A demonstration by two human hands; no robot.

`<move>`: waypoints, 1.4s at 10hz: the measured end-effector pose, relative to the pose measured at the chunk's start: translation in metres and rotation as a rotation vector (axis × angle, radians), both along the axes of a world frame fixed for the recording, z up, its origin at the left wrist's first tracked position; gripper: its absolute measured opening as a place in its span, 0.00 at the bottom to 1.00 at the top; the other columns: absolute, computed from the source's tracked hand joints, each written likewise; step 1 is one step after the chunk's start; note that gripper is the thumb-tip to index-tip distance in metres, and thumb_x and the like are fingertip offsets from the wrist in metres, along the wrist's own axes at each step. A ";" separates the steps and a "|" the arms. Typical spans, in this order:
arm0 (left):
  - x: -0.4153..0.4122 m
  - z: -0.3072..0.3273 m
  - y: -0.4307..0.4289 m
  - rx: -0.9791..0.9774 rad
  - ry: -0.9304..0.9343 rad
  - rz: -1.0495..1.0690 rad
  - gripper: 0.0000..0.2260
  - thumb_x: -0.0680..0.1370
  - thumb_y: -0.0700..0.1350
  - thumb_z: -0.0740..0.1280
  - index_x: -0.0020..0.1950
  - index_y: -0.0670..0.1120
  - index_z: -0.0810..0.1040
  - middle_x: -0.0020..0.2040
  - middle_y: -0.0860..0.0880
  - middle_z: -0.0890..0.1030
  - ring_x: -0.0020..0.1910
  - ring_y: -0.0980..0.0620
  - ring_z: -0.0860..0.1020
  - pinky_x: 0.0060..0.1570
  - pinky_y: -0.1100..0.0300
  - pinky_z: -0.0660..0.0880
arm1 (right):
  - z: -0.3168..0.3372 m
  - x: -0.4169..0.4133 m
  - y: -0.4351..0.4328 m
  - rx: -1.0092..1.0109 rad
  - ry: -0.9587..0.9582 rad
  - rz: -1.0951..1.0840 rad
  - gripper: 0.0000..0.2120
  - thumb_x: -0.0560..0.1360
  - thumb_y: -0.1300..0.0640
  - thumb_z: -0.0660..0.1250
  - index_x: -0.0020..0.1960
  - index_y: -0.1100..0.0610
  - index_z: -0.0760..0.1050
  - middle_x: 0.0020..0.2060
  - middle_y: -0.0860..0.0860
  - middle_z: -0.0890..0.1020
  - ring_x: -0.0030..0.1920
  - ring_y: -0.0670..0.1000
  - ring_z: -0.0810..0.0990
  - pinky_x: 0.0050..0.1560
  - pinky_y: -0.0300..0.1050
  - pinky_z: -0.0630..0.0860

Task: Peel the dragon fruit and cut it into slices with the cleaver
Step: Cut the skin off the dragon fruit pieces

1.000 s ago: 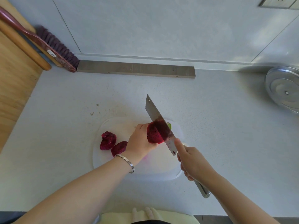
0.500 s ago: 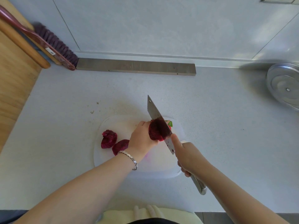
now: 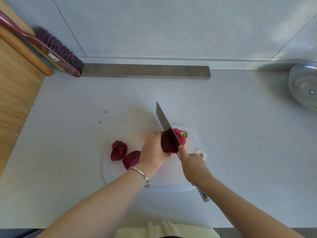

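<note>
A white cutting board (image 3: 192, 140) lies on the pale counter. My left hand (image 3: 154, 152) grips a dark red peeled dragon fruit piece (image 3: 167, 143) on the board. The cleaver (image 3: 164, 122) blade stands against the right side of that piece, its tip pointing away from me. My right hand (image 3: 193, 164) holds the cleaver handle with the index finger stretched along the blade's spine. Just right of the blade shows a pink bit with green tips (image 3: 182, 135). Two cut red chunks, one (image 3: 118, 150) and another (image 3: 131, 159), lie on the board's left part.
A small white ring-shaped thing (image 3: 201, 154) sits at the board's right edge. A grey bar (image 3: 145, 71) lies along the back wall, with a purple brush (image 3: 56, 50) and wooden board (image 3: 15, 86) at the left. A metal lid (image 3: 305, 86) is at the far right.
The cleaver blade has sunk lower into the fruit piece, and my right hand has shifted slightly forward. My left hand keeps its grip.
</note>
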State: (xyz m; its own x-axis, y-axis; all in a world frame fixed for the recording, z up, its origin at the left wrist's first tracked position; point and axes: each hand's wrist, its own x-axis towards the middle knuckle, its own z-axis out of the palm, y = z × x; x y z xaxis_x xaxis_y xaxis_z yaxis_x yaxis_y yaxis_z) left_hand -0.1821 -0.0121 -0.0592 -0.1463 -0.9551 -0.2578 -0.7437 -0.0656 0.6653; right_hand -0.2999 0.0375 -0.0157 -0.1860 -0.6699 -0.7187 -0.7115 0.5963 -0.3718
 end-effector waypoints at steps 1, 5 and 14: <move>0.001 -0.002 0.001 0.004 -0.003 0.006 0.22 0.67 0.48 0.74 0.58 0.49 0.73 0.55 0.50 0.75 0.54 0.49 0.77 0.50 0.55 0.76 | -0.018 -0.001 -0.006 -0.138 -0.131 -0.207 0.24 0.80 0.42 0.49 0.40 0.61 0.69 0.29 0.49 0.69 0.29 0.45 0.66 0.32 0.36 0.63; 0.000 0.001 -0.011 0.032 -0.269 -0.127 0.42 0.66 0.54 0.74 0.73 0.49 0.56 0.59 0.47 0.69 0.60 0.46 0.70 0.52 0.53 0.73 | -0.022 -0.014 0.001 -0.064 -0.248 -0.361 0.26 0.79 0.39 0.50 0.32 0.56 0.67 0.25 0.51 0.67 0.25 0.49 0.66 0.27 0.41 0.65; 0.000 -0.004 0.030 0.221 -0.186 -0.004 0.26 0.68 0.49 0.74 0.61 0.43 0.68 0.54 0.46 0.77 0.52 0.47 0.78 0.42 0.59 0.72 | 0.010 -0.050 0.033 -0.031 -0.475 -0.342 0.27 0.77 0.37 0.52 0.27 0.53 0.54 0.18 0.46 0.59 0.19 0.45 0.56 0.21 0.35 0.56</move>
